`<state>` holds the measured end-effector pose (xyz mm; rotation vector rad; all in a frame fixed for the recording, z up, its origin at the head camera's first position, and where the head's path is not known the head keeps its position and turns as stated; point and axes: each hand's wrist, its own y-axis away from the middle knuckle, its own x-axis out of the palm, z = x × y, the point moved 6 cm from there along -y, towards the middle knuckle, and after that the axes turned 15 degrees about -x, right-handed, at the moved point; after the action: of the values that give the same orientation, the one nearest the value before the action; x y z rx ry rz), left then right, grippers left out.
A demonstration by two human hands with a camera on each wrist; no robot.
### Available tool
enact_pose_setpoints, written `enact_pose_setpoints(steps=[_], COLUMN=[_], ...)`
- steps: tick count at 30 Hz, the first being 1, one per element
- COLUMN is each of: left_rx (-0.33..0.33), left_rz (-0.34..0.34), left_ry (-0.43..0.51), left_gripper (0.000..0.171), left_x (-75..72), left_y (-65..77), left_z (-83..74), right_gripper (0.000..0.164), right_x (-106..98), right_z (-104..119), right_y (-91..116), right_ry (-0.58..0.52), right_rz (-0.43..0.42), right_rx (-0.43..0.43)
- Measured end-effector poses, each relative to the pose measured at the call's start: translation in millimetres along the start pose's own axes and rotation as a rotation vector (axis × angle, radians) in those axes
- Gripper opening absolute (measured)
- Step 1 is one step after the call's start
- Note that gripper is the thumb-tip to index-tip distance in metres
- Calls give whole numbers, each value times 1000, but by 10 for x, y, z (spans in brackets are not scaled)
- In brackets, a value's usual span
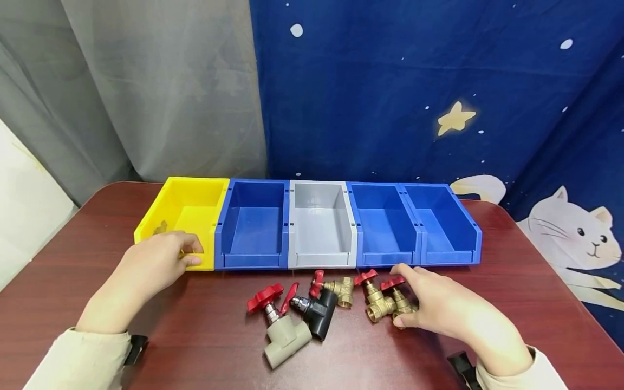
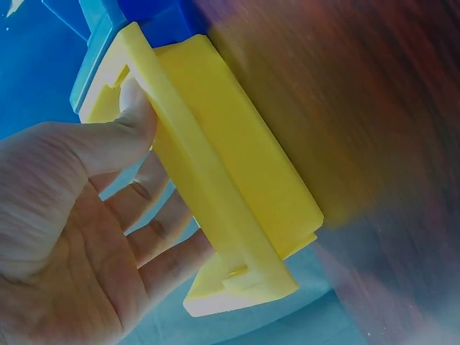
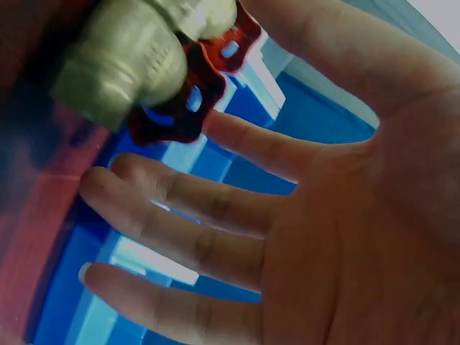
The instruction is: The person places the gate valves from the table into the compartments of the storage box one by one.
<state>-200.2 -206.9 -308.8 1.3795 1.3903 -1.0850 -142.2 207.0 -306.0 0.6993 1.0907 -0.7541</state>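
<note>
My left hand [image 1: 158, 265] grips the front lip of a yellow bin [image 1: 207, 257]. In the left wrist view its thumb lies over the lip [image 2: 187, 136], with the other fingers on the far side. Over the rightmost brass gate valve [image 1: 401, 300] reaches my right hand [image 1: 441, 303], which partly hides it. The right wrist view has the fingers spread and fairly straight, the index tip beside the valve's red handwheel [image 3: 190, 100]; whether they touch I cannot tell. Two more brass valves, one in the middle [image 1: 374, 298] and one further left [image 1: 345, 292], lie nearby.
Right of the yellow bin stand a blue bin [image 1: 255, 261], a light grey bin [image 1: 322, 261] and two more blue bins, side by side. A black tee valve [image 1: 320, 314] and a beige tee valve [image 1: 287, 341] with red handwheels lie on the brown table [image 1: 195, 336].
</note>
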Motion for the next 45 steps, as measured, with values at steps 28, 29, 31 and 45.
enact_pose_setpoints(steps=[28, 29, 31, 45], left_rx=[10, 12, 12, 9], left_rz=[-9, -8, -6, -7], left_ry=[-2, -2, -2, -8], left_gripper=[17, 17, 17, 19], left_x=[17, 18, 21, -6], left_y=[3, 4, 6, 38], left_z=[-46, -42, -39, -50], right_gripper=[66, 66, 65, 57], right_x=[133, 127, 110, -122], right_z=[27, 21, 11, 11], right_y=[-131, -130, -122, 25], right_ry=[97, 103, 119, 80], right_rz=[35, 38, 42, -1], right_rx=[11, 11, 10, 11])
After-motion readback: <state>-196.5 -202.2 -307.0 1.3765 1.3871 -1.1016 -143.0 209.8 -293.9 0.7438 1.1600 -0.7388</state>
